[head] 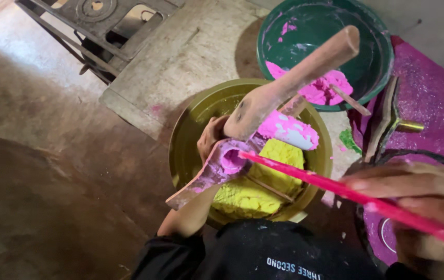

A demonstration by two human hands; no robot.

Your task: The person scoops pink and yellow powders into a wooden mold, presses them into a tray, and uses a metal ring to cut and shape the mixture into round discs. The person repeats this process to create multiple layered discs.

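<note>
1. My left hand (210, 136) grips the wooden mould (263, 111) over the yellow-powder bowl (190, 129).
2. My right hand (419, 189) fingers clench the pink stick (305, 176).
3. Tilting the mould could spill pink powder (289, 129) into the yellow.

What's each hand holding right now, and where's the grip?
Left hand grips the wooden mould near its middle, beside the pink-filled hollow, over the brass bowl. Right hand holds the red stick at its near end, fingers lying over it.
</note>
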